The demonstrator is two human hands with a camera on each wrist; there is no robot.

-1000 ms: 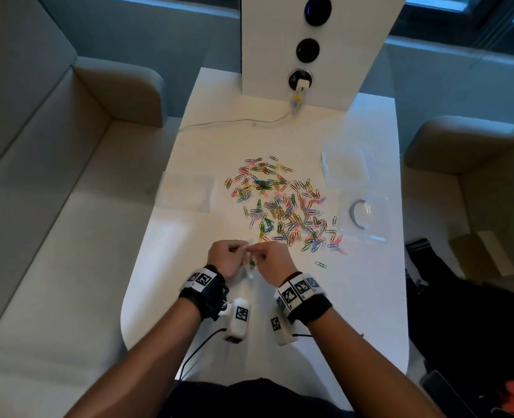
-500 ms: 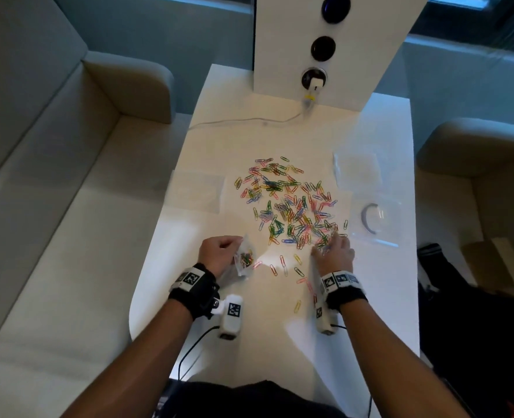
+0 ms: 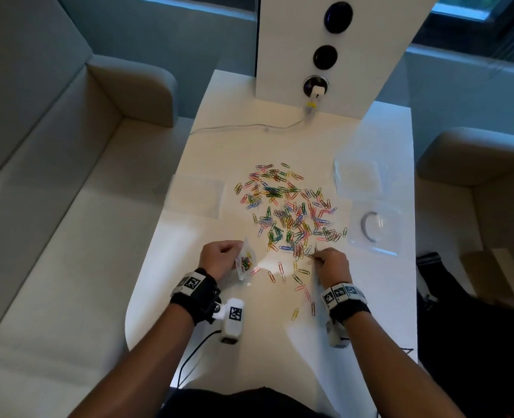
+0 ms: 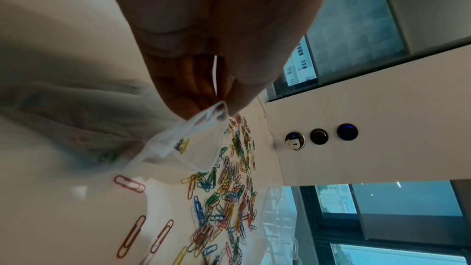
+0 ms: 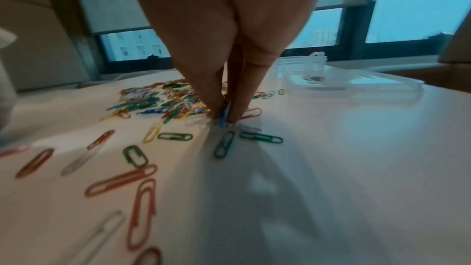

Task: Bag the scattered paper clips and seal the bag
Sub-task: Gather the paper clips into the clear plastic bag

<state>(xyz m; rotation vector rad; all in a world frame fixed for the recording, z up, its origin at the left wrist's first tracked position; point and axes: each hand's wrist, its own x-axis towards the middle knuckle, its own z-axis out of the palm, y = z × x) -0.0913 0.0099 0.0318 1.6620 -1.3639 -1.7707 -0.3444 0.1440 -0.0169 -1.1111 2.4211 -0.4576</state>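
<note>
Coloured paper clips (image 3: 289, 212) (image 4: 229, 194) (image 5: 158, 98) lie scattered over the middle of the white table (image 3: 370, 297), with loose ones trailing toward me. My left hand (image 3: 219, 257) (image 4: 224, 106) pinches the rim of a small clear zip bag (image 3: 245, 262) (image 4: 188, 144) that holds a few clips, its mouth gaping. At the near edge of the pile my right hand (image 3: 328, 260) (image 5: 224, 118) has its fingertips down on the table, pinching a blue clip (image 5: 225, 115) between them.
A clear plastic box (image 3: 373, 227) (image 5: 351, 82) and its lid (image 3: 358, 179) lie at the right. A flat clear bag (image 3: 195, 197) sits at the left. A white post with a plugged-in cable (image 3: 316, 92) stands at the far end. Sofas flank the table.
One second ago both hands were together at the bag. The right hand moved right to the pile's near edge and now pinches a clip; the left still holds the bag.
</note>
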